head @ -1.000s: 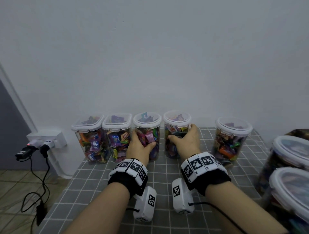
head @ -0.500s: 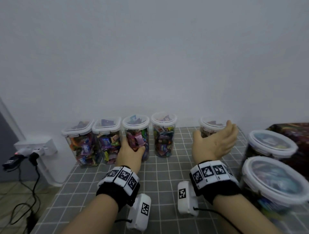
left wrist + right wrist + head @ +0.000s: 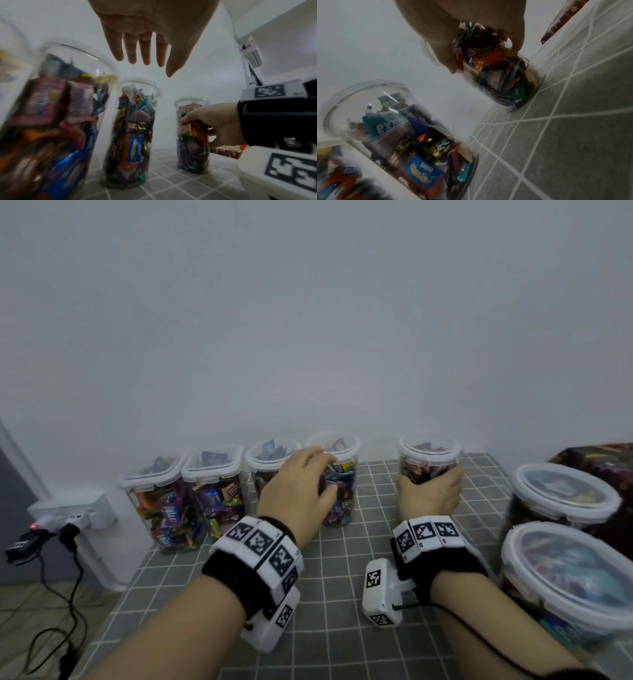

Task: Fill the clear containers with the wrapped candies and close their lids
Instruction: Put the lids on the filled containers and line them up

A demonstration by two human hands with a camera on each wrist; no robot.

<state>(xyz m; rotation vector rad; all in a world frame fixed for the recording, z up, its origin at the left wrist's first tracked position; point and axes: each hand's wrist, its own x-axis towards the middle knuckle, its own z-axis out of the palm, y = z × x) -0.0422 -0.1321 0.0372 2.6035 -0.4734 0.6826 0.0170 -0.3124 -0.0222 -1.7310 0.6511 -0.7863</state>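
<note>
Five clear lidded containers full of wrapped candies stand along the wall on the grey checked table (image 3: 342, 594). My right hand (image 3: 428, 491) grips the separate round container (image 3: 428, 453) at the right end, thumb on its left side and fingers (image 3: 517, 40) wrapped round its right side. The same container (image 3: 192, 142) shows in the left wrist view with that hand round it. My left hand (image 3: 318, 474) hovers in front of the two round containers (image 3: 337, 501) in the middle, fingers (image 3: 145, 54) straight and holding nothing. Two square-lidded containers (image 3: 161, 508) stand at the left end.
Two large round lidded tubs (image 3: 561, 494) (image 3: 565, 577) of candy crowd the right side near my right forearm. A dark patterned box (image 3: 603, 460) lies behind them. A wall socket with plugs and cables (image 3: 68, 515) sits beyond the table's left edge.
My right hand left the fourth container, swung right and closed round the fifth one. My left hand let go of the third container and rose, fingers straightening.
</note>
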